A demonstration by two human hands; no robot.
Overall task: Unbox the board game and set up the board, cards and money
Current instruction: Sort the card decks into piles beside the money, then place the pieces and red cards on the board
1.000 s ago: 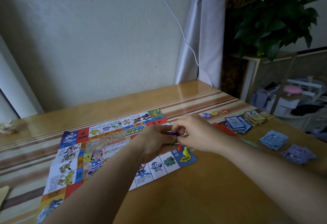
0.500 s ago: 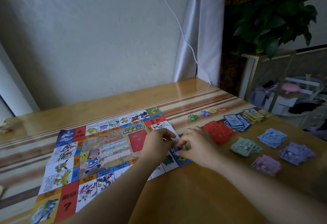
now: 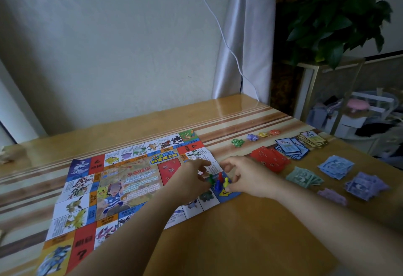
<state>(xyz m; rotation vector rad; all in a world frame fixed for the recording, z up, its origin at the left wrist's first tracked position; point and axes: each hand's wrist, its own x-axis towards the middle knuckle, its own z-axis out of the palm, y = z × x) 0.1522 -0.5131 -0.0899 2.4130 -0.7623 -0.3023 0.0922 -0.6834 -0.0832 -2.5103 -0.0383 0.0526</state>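
The colourful game board (image 3: pixel 122 179) lies flat on the wooden table (image 3: pixel 239 232). A green pawn (image 3: pixel 210 179), red pawn (image 3: pixel 220 176), blue pawn (image 3: pixel 217 185) and yellow pawn (image 3: pixel 226 181) stand together on its blue corner square. My left hand (image 3: pixel 192 179) is just left of them and my right hand (image 3: pixel 246 177) just right, both with fingers loosely arched and gripping nothing. To the right lie red cards (image 3: pixel 270 159), blue cards (image 3: pixel 291 148), yellow-edged cards (image 3: pixel 313 138), and money piles in green (image 3: pixel 304 176), blue (image 3: pixel 337 166) and purple (image 3: pixel 366 185).
A row of small coloured tokens (image 3: pixel 252 137) sits behind the cards. A white cable (image 3: pixel 220 27) hangs down the wall to the table's back edge. Beyond the right edge stand a leafy plant (image 3: pixel 340 18) and a cluttered shelf (image 3: pixel 357 112).
My hands, bunched together over the corner square, have drawn apart, and the pawns now stand uncovered between them. The view has dropped lower over the table.
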